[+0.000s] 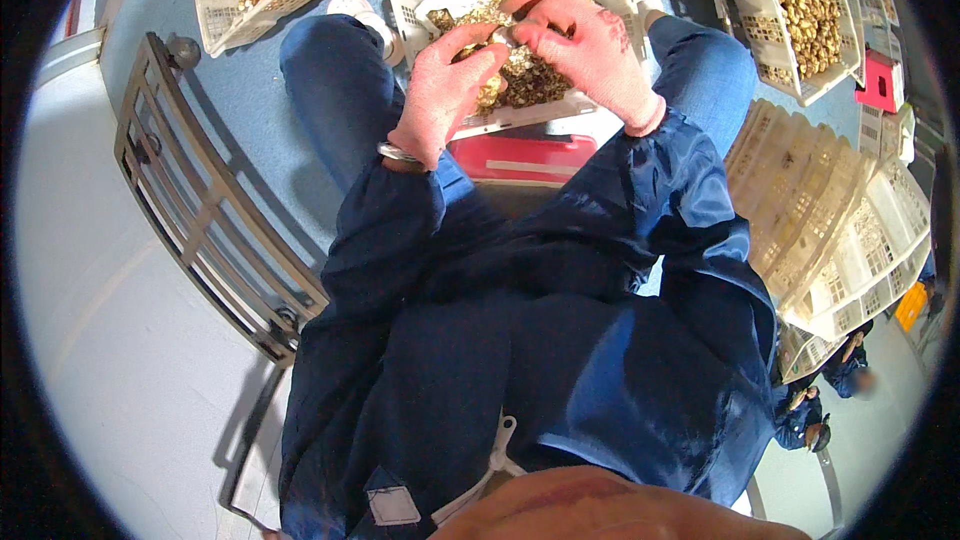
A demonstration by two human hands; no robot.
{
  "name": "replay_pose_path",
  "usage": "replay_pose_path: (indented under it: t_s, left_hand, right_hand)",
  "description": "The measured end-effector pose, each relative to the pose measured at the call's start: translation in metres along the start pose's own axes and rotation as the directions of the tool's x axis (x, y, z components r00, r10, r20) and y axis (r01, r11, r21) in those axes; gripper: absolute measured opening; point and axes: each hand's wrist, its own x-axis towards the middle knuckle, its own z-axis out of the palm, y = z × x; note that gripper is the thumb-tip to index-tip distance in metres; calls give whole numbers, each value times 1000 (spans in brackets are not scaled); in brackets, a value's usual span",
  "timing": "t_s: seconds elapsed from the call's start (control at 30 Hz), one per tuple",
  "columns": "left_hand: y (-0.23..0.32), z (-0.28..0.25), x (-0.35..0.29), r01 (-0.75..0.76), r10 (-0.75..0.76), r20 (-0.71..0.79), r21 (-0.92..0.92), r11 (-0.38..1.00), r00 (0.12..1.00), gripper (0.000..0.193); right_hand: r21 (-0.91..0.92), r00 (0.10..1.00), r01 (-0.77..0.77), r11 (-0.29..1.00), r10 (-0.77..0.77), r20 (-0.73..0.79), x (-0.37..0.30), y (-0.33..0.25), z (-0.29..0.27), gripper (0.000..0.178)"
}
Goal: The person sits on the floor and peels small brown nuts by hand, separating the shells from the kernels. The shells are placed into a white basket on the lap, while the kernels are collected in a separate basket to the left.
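Hands (445, 90) (592, 45), pink-gloved, part-curled over brown pieces (530, 90) in white crate (530, 118), any held piece indistinct

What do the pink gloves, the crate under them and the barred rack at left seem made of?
Pink gloves: probably knitted fabric, matte, judging by the fuzzy surface.
Crate: likely moulded plastic, smooth and white, with regular perforations.
Rack: apparently metal, dull sheen, slim bars; perhaps painted.
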Motion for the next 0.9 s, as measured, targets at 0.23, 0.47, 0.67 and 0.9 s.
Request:
replay_pose_path:
  t_s: [0.23, 0.47, 0.67, 0.9]
  left_hand:
    - [-8, -6, 2, -41, 44, 21, -107, 993, 999, 30]
    - [12, -1, -5, 73, -73, 6, -65, 995, 997, 32]
    - [0, -9, 0, 0, 2, 22, -56, 998, 1000, 30]
    - [-1, -11, 2, -14, 14, 30, -10, 1000, 999, 31]
  right_hand:
    - [-61, 998, 59, 996, -57, 23, -2, 1, 0, 17]
    - [-40, 996, 56, 998, -53, 66, -1, 0, -4, 17]
    - [-31, 996, 79, 996, -77, 48, 0, 5, 3, 19]
    - [-49, 998, 61, 997, -61, 2, 0, 5, 4, 17]
